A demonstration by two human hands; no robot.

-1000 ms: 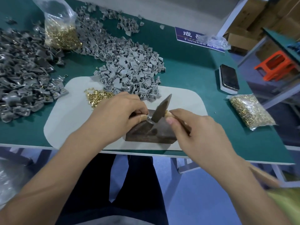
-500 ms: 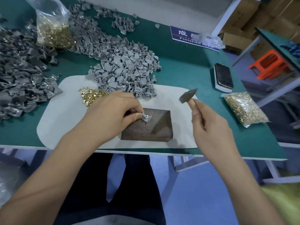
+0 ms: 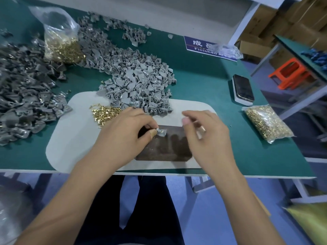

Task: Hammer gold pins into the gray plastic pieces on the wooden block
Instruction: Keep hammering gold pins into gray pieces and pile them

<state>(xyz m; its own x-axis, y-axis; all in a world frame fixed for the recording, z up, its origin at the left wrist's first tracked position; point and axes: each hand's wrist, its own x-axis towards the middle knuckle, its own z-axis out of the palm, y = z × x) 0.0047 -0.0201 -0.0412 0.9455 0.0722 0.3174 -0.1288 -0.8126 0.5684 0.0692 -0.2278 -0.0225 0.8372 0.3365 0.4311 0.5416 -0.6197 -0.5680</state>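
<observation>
While everything sits on the green counter [image 3: 208, 82], here's the rundown:

piece being worked: small gray plastic piece [image 3: 161, 133] with a gold pin poking out of it, lying on the far left part of the wooden block [image 3: 169, 147]
block: dark brown, pitted top, resting on a pale gray mat [image 3: 70, 131] near the counter's front edge
left hand: left hand [image 3: 127, 133] pinches the piece between thumb and fingertip, holding it on the block
right hand: right hand [image 3: 207, 137] is blurry, fingers curled round a pale handle [image 3: 201, 130]; hammer head is hidden, can't make it out
hard to see: the hands cover some of the block
counts: one block, one mat, two bags of pins [image 3: 267, 124], one loose heap of pins [image 3: 104, 113], light gray pile [image 3: 141, 85] and darker pile [image 3: 23, 96] too many to count
extras: one phone [image 3: 243, 89], one blue sign [image 3: 200, 45] partly under plastic
</observation>
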